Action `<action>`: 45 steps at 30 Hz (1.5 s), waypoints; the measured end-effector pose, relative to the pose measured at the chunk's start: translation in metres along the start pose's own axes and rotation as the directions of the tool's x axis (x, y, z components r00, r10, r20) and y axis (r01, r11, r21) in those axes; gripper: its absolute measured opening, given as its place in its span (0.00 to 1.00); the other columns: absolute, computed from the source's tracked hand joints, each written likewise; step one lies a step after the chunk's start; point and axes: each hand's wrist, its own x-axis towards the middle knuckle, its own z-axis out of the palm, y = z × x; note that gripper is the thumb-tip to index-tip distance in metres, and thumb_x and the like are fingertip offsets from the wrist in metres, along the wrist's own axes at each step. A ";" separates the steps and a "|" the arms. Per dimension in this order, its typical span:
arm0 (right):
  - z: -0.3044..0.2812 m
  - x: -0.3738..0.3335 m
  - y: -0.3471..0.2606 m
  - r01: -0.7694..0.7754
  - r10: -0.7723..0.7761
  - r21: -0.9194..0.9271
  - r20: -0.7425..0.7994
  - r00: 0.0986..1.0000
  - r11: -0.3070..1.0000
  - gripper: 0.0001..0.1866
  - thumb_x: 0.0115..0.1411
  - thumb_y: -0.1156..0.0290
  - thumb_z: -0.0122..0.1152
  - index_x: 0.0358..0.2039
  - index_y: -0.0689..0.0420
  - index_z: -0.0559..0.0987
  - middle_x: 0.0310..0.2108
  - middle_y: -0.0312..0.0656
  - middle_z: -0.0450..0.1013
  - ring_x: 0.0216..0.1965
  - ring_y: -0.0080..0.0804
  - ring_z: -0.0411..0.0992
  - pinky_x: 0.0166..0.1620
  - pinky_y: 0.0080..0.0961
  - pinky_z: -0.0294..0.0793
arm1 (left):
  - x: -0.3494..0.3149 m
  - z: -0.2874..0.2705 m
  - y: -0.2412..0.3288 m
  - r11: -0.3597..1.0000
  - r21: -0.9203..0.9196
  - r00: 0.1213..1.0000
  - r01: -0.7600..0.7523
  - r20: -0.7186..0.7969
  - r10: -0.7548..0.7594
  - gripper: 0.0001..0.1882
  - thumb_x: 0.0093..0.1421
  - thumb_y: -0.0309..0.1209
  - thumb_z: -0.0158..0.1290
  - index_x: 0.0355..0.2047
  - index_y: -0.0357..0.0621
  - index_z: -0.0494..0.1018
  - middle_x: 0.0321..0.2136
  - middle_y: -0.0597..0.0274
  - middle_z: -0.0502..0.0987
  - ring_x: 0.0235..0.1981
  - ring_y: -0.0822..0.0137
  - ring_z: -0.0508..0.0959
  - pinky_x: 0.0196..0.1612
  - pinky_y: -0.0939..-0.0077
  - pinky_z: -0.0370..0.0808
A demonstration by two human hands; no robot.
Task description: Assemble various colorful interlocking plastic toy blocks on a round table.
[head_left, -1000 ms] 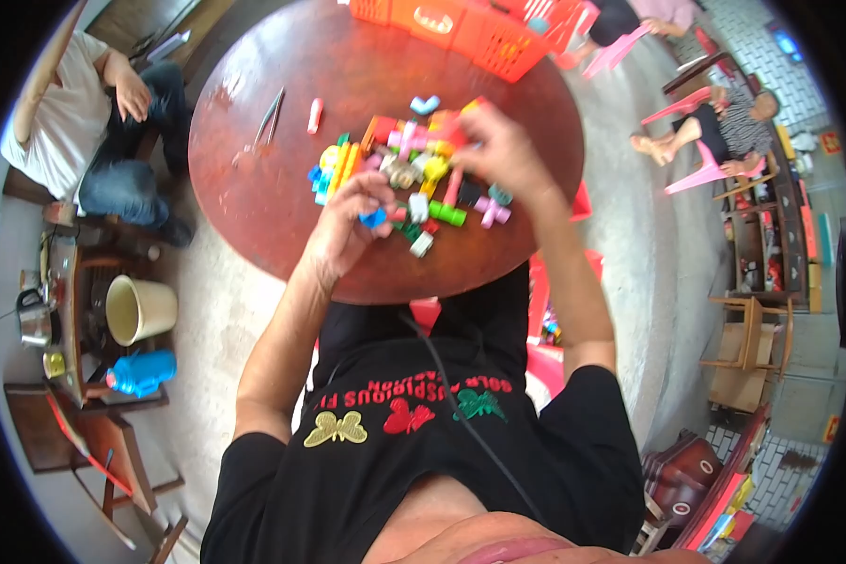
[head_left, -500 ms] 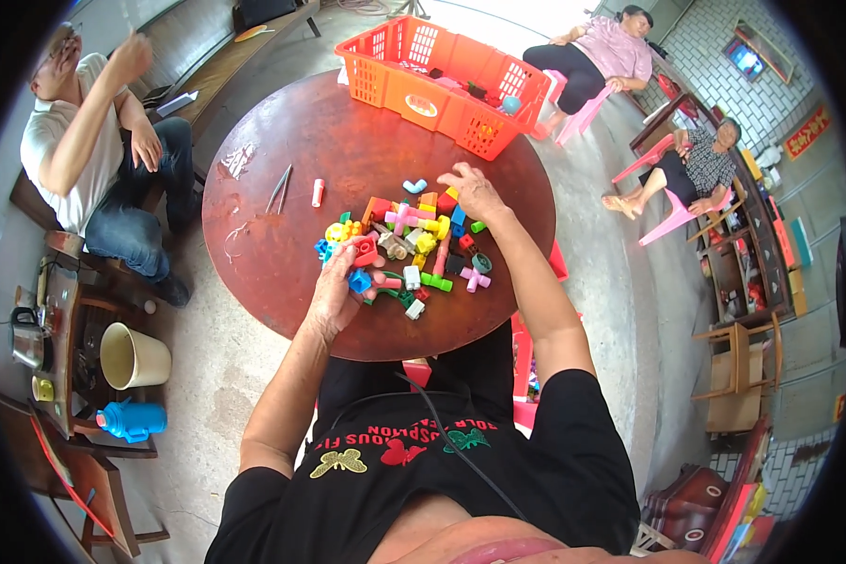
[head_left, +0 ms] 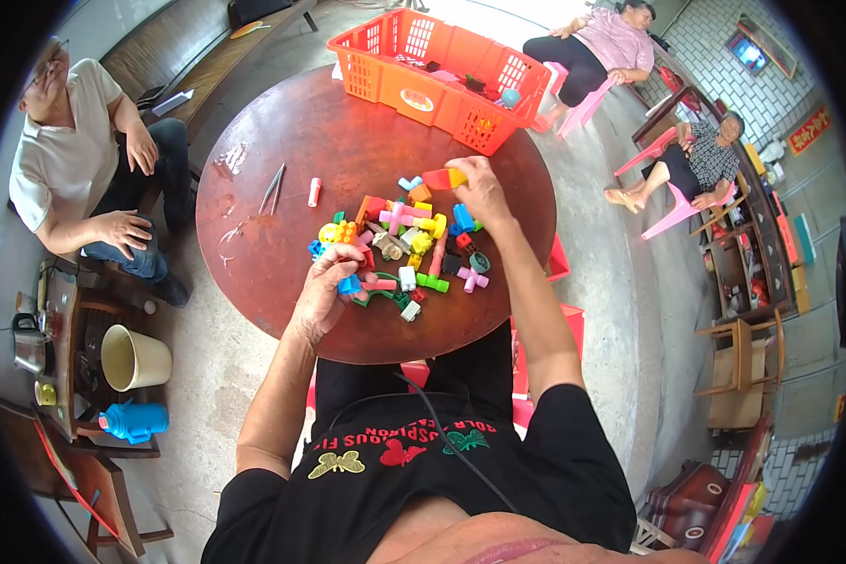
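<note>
My right hand (head_left: 482,195) is closed on a red and yellow toy block (head_left: 445,179), raised over the far side of a loose pile of toy blocks. At the pile's left edge my left hand (head_left: 323,289) is curled, with a blue toy block (head_left: 350,285) at its thumb and a bit of red by its fingertips, mostly hidden. The pile has pink cross-shaped connectors (head_left: 402,216), yellow pieces (head_left: 422,242), a green connector (head_left: 431,282), a white block (head_left: 407,277) and several others. All lie on the round brown table (head_left: 282,122).
An orange-red plastic basket (head_left: 385,83) with assorted pieces stands at the table's far edge. Tweezers (head_left: 274,190) and a small red and white tube (head_left: 315,192) lie left of the pile. One person (head_left: 75,160) sits at left, two others on pink chairs at far right.
My right hand has picked up the red and yellow block and lifted it. My left hand has turned, hiding most of the red block. The person at left has lowered a raised arm.
</note>
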 end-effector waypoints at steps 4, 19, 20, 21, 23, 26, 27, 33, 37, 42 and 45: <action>-0.010 -0.037 -0.094 0.225 -0.216 0.098 -0.093 0.972 0.969 0.20 0.46 0.81 0.59 0.41 0.50 0.77 0.41 0.47 0.67 0.44 0.46 0.69 0.47 0.37 0.72 | -0.001 0.012 -0.002 0.999 0.024 0.999 -0.043 -0.016 0.043 0.16 0.60 0.33 0.55 0.46 0.42 0.69 0.46 0.59 0.72 0.34 0.67 0.79 0.28 0.79 0.76; 0.007 -0.083 -0.139 -0.236 0.015 0.797 0.275 0.961 0.556 0.21 0.56 0.66 0.66 0.46 0.61 0.72 0.41 0.37 0.71 0.42 0.20 0.70 0.46 0.20 0.71 | -0.013 0.020 0.013 0.993 0.086 0.995 -0.082 -0.053 0.087 0.16 0.56 0.32 0.58 0.44 0.46 0.70 0.31 0.66 0.75 0.26 0.75 0.76 0.19 0.86 0.66; 0.007 -0.085 -0.137 -0.237 0.005 0.796 0.282 0.959 0.557 0.21 0.56 0.66 0.66 0.46 0.61 0.72 0.41 0.37 0.71 0.42 0.20 0.70 0.46 0.20 0.71 | -0.014 0.020 0.012 0.995 0.092 0.999 -0.039 -0.025 0.042 0.16 0.56 0.32 0.59 0.44 0.47 0.70 0.31 0.66 0.75 0.26 0.75 0.76 0.19 0.86 0.66; 0.006 -0.087 -0.135 -0.211 0.008 0.731 0.272 0.962 0.649 0.20 0.55 0.65 0.67 0.45 0.61 0.72 0.40 0.37 0.72 0.41 0.20 0.70 0.45 0.20 0.71 | -0.013 0.019 0.011 0.994 0.110 0.999 -0.028 -0.015 0.030 0.16 0.54 0.33 0.60 0.42 0.48 0.71 0.30 0.68 0.75 0.26 0.76 0.76 0.19 0.87 0.66; 0.007 -0.089 -0.136 -0.155 0.010 0.635 0.226 0.974 0.757 0.19 0.54 0.65 0.68 0.42 0.61 0.73 0.35 0.35 0.73 0.37 0.18 0.71 0.42 0.20 0.72 | -0.012 0.014 0.010 0.984 0.174 0.999 -0.048 -0.016 0.052 0.16 0.53 0.34 0.61 0.41 0.48 0.72 0.30 0.68 0.75 0.26 0.76 0.75 0.19 0.87 0.65; 0.000 -0.092 -0.141 -0.136 0.004 0.555 0.231 0.973 0.821 0.20 0.53 0.65 0.69 0.40 0.61 0.73 0.33 0.36 0.73 0.36 0.17 0.70 0.40 0.20 0.73 | -0.012 0.009 0.013 0.968 0.249 0.998 -0.032 -0.037 0.043 0.17 0.50 0.36 0.65 0.38 0.49 0.73 0.30 0.69 0.75 0.27 0.79 0.74 0.19 0.89 0.65; -0.002 -0.090 -0.143 -0.170 0.033 0.573 0.241 0.970 0.802 0.19 0.51 0.65 0.69 0.38 0.61 0.73 0.31 0.37 0.73 0.35 0.18 0.71 0.39 0.21 0.72 | -0.010 0.005 0.014 0.955 0.297 1.000 0.003 -0.020 0.003 0.18 0.49 0.35 0.65 0.39 0.49 0.73 0.30 0.69 0.76 0.27 0.79 0.74 0.19 0.88 0.64; -0.021 -0.085 -0.150 -0.244 0.086 0.618 0.274 0.958 0.747 0.20 0.49 0.56 0.67 0.35 0.57 0.75 0.34 0.41 0.75 0.41 0.39 0.73 0.63 0.45 0.39 | -0.009 0.000 0.025 0.909 0.417 0.999 0.005 0.031 -0.020 0.22 0.46 0.33 0.67 0.42 0.50 0.73 0.36 0.69 0.76 0.29 0.79 0.73 0.20 0.88 0.64; -0.009 -0.079 -0.154 -0.117 -0.011 0.476 0.259 0.966 0.872 0.19 0.48 0.59 0.68 0.35 0.57 0.75 0.33 0.42 0.75 0.39 0.37 0.74 0.60 0.37 0.52 | -0.008 0.003 0.016 0.868 0.495 0.998 -0.027 0.067 -0.007 0.21 0.47 0.34 0.65 0.42 0.53 0.73 0.32 0.73 0.73 0.29 0.80 0.71 0.22 0.87 0.64; -0.006 -0.081 -0.156 -0.140 0.010 0.514 0.249 0.969 0.846 0.15 0.50 0.69 0.65 0.35 0.63 0.75 0.28 0.43 0.73 0.29 0.29 0.72 0.36 0.27 0.73 | -0.011 0.002 0.018 0.848 0.527 0.994 0.059 0.044 -0.096 0.20 0.48 0.37 0.64 0.42 0.53 0.74 0.31 0.73 0.74 0.29 0.80 0.72 0.23 0.87 0.64; -0.004 -0.087 -0.148 -0.250 0.043 0.578 0.348 0.936 0.777 0.12 0.51 0.72 0.64 0.34 0.63 0.75 0.25 0.37 0.71 0.27 0.21 0.69 0.33 0.21 0.71 | -0.015 -0.001 0.017 0.862 0.506 0.990 0.036 0.101 -0.101 0.19 0.48 0.38 0.65 0.41 0.53 0.75 0.28 0.74 0.74 0.28 0.80 0.73 0.22 0.85 0.64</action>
